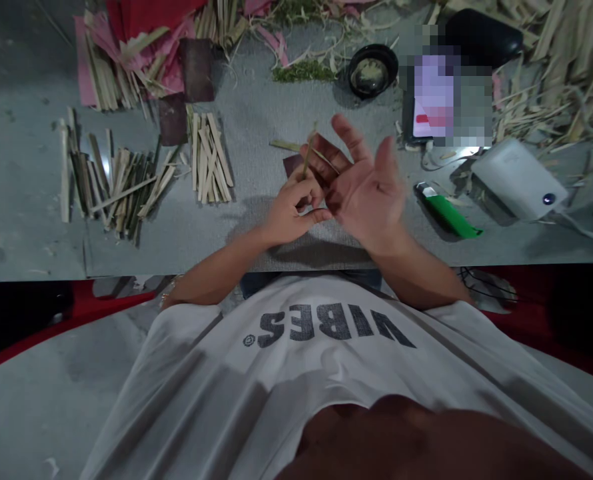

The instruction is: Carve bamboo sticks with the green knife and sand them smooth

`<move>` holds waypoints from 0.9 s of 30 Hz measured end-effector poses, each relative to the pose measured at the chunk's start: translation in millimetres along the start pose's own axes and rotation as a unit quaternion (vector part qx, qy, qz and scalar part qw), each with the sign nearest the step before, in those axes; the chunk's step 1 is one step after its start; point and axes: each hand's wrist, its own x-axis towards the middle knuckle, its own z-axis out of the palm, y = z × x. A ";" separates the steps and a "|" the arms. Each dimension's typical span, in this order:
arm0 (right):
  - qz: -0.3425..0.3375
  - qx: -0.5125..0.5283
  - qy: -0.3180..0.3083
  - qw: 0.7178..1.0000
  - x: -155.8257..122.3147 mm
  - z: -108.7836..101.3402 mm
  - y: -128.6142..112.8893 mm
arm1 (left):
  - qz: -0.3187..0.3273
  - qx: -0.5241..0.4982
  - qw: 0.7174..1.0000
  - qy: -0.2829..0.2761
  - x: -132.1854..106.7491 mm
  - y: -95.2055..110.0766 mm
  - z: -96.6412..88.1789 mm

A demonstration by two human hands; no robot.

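My left hand (294, 210) is curled in a pinch around a thin pale leaf strip (307, 157) that stands up from its fingers. Against it, my right hand (369, 187) is held palm up with the fingers spread, its fingertips touching the strip and the left hand's fingers. Both hands hover over a grey cloth mat (256, 220) on the floor. Under the hands lie a small dark brown sheet (292, 163) and another loose strip (284, 145).
Cut strips lie in a pale bundle (209, 160) and a mixed pile (111, 183) at left. Red and pink paper (136, 40) sits far left. A black bowl (372, 69), green lighter (449, 213), white power bank (516, 179), and phone (446, 100) lie right.
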 end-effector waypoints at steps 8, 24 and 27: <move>-0.187 -0.186 0.106 0.959 15.4 -18.5 32.2 | -0.114 -0.236 0.960 -0.094 6.2 19.7 -1.0; -0.262 -0.269 0.124 0.918 31.4 -32.0 44.0 | -0.282 -0.370 0.881 -0.091 18.6 57.2 -9.6; -0.231 -0.279 0.126 0.924 27.8 -27.1 38.3 | -0.287 -0.362 0.881 -0.102 18.1 51.1 -7.0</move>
